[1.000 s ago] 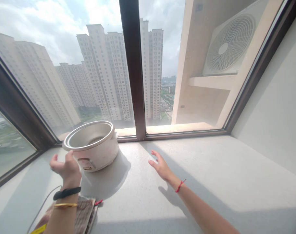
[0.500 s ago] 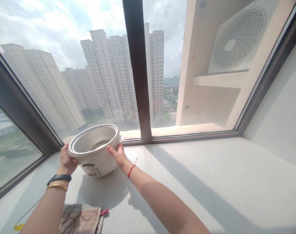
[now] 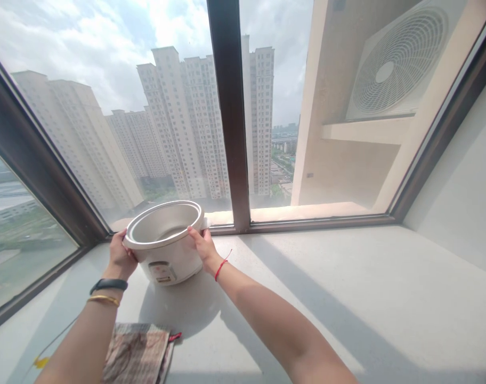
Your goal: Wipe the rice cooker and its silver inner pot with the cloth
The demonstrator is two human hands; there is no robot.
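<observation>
A white rice cooker (image 3: 171,261) with no lid on it is at the window side of a pale sill (image 3: 323,298). Its front panel faces me, and its wide rim shows the hollow inside. My left hand (image 3: 121,256) is closed on the cooker's left side, just under the rim. On the right side, my right hand (image 3: 202,246) grips it with the thumb up by the rim. Whether the base fully touches the sill, I cannot tell.
A folded patterned cloth (image 3: 139,352) with a red tab lies near my left forearm. A thin cord with a yellow piece (image 3: 41,362) is at the lower left. Dark window frames (image 3: 233,117) rise behind the cooker, and a white wall (image 3: 462,160) stands at right.
The rice cooker and both hands appear slightly farther right and a little higher in view. The camera view has also shifted slightly. Both hands keep their hold.
</observation>
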